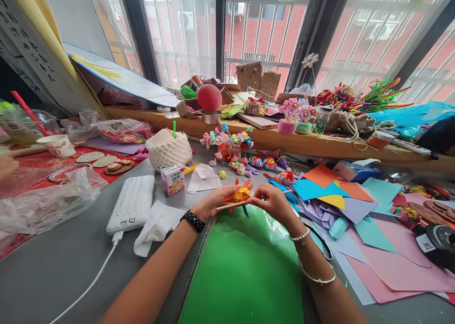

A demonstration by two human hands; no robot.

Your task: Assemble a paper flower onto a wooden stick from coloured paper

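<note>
Flower (242, 194) between our two hands, stick (230, 206) lying crosswise along its near side.
Our left hand (213, 201) has its fingers closed on the flower from the left; our right hand (275, 204), just to its right, appears pinched on the stick. The stick's long axis runs left to right, right end slightly farther away. Neither hand is clearly nearer; both hover at the green board's (249, 267) far edge.
</note>
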